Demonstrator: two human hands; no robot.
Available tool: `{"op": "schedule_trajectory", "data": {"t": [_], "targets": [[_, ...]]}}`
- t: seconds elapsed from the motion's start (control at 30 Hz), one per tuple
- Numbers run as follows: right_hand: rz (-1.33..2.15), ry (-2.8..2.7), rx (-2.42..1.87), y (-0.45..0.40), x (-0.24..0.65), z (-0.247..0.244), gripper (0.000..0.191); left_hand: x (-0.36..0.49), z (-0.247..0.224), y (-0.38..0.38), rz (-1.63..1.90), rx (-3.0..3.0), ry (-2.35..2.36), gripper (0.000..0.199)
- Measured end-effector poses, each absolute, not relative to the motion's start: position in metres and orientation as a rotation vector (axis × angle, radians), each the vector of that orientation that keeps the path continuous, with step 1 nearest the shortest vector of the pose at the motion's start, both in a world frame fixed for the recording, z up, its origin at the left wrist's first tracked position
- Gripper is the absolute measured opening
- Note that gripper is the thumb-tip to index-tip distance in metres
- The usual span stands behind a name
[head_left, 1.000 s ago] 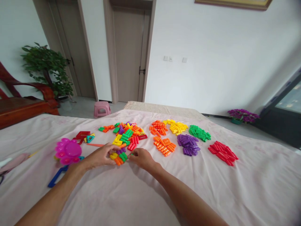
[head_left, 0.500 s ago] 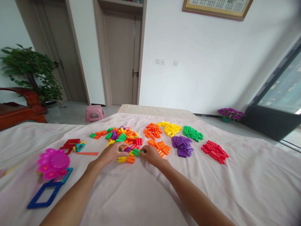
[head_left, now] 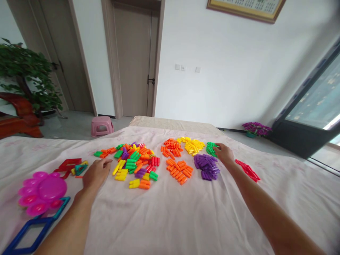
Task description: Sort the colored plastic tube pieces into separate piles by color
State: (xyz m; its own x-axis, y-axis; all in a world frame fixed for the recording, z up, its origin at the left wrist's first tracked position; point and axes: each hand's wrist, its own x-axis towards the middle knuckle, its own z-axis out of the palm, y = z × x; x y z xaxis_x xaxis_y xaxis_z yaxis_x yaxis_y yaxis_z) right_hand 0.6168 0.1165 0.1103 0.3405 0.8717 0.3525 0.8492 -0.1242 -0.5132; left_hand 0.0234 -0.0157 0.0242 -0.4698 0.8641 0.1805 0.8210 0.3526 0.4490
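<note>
My right hand [head_left: 224,153] is at the green pile [head_left: 211,148], fingers pressed together at its right edge; whatever they hold is too small to tell. My left hand [head_left: 97,173] rests on the cloth left of the mixed-colour pile [head_left: 138,156], fingers bent together, their contents hidden. In front of that pile lies a yellow and orange piece [head_left: 140,183]. Sorted piles of orange [head_left: 179,170], yellow [head_left: 194,146] and purple pieces [head_left: 206,165] sit in the middle. My right forearm partly covers the red pile [head_left: 247,170].
A pink paw-shaped toy [head_left: 50,187], a blue frame [head_left: 33,233] and a red frame [head_left: 69,164] lie at the left on the pale cloth [head_left: 164,219]. Beyond the cloth stand a pink stool [head_left: 102,126] and purple flowers [head_left: 256,128].
My right hand has moved from the mixed pile rightward to the green pile. My left hand has drawn back to the left. The green and purple piece now lies on the cloth.
</note>
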Motion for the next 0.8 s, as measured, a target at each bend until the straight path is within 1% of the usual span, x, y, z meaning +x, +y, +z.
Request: {"op": "schedule_trajectory", "data": {"t": [0.1,0.17,0.33,0.43,0.57,0.67,0.8], "targets": [[-0.042,-1.396,-2.006,0.127,0.635,0.107,0.052,0.024,0.026,-0.015,0.755,1.567,2.499,0.041],[-0.031,-1.416,-1.939,0.122,0.618,0.101,0.049,0.023,0.026,-0.015,0.743,1.563,2.499,0.041],[0.228,-1.812,-1.515,0.075,0.507,0.085,0.029,0.022,0.026,-0.014,0.736,1.555,2.505,0.042],[0.284,-2.157,-1.352,0.042,0.436,0.086,0.028,0.023,0.028,-0.015,0.732,1.551,2.494,0.042],[0.094,-2.336,-1.439,0.027,0.372,0.090,0.035,0.023,0.031,-0.015,0.740,1.543,2.477,0.041],[-0.001,-2.427,-1.480,0.032,0.346,0.086,0.033,0.023,0.031,-0.014,0.718,1.534,2.479,0.041],[-0.044,-2.477,-1.508,0.033,0.334,0.078,0.029,0.021,0.029,-0.012,0.716,1.548,2.480,0.041]]}}
